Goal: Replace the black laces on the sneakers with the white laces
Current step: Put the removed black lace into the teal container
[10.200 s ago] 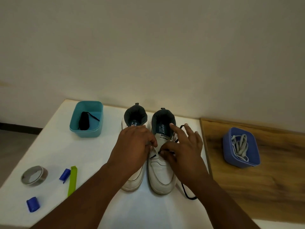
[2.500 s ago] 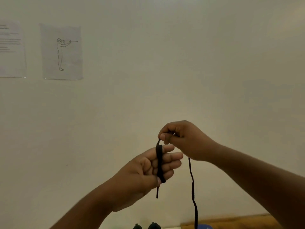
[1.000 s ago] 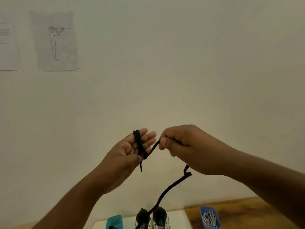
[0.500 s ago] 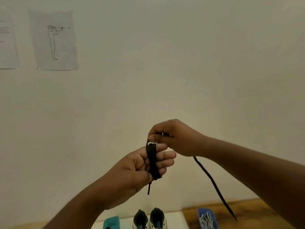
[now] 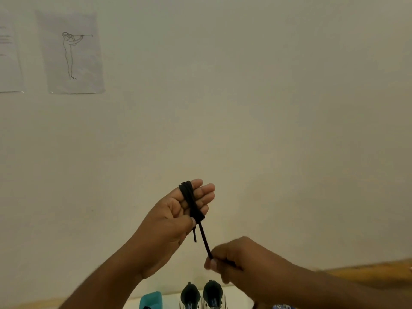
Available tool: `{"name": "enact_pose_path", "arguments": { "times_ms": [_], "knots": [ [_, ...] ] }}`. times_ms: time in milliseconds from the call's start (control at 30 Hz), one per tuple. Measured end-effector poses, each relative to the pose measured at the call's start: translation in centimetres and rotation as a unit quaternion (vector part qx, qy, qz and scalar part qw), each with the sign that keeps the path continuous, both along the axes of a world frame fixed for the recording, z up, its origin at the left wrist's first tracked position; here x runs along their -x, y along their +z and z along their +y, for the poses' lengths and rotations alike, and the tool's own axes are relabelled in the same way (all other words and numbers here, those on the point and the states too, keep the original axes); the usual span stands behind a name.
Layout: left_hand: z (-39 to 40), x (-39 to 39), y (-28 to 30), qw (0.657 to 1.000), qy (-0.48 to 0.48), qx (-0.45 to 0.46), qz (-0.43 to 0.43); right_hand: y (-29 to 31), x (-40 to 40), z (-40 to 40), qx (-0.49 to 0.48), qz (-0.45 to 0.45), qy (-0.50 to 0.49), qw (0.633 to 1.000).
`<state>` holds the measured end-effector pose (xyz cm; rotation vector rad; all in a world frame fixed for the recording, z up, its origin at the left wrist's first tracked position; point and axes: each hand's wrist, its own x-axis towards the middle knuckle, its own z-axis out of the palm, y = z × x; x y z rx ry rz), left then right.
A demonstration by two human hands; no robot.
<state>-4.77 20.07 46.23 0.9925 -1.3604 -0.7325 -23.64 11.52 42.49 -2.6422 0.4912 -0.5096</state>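
Hanging on the pale wall at far left are two white paper sheets, the nearer one [image 5: 73, 52] bearing a line drawing of a standing figure. Lower down, a person's left hand [image 5: 178, 216] is raised with its palm toward the camera. A thin black fabric shoelace [image 5: 191, 202] is wound in several loops across its four nearly straight fingers [image 5: 206, 192], and the thumb presses the coil's lower end against them, with a short tip dangling below. From that coil one strand runs down and right into the right hand [image 5: 236, 262], which pinches it between curled fingers and thumb. At the bottom edge, a teal plastic box [image 5: 151, 298] sits left of two white sneakers with dark collars [image 5: 201, 295] on a white table.
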Motion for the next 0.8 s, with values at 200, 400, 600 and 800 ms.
{"name": "enact_pose_path", "arguments": {
  "times_ms": [200,400,600,800],
  "knots": [
    [-1.4,-2.9,-0.9,0.988,0.103,0.009,-0.112,4.1,2.8,2.5,0.024,-0.009,0.041,0.999],
    [-0.8,-2.1,-3.0,0.983,-0.007,-0.129,-0.131,8.8,1.4,0.5,0.098,-0.095,-0.01,0.991],
    [-1.9,2.7,-4.2,0.975,-0.089,-0.134,-0.151,8.4,-1.8,-5.0,0.026,-0.113,-0.059,0.991],
    [0.7,1.3,-2.7,0.985,-0.123,-0.098,0.078,2.0,-2.7,-6.4,-0.092,-0.08,-0.051,0.991]
  ]
}}
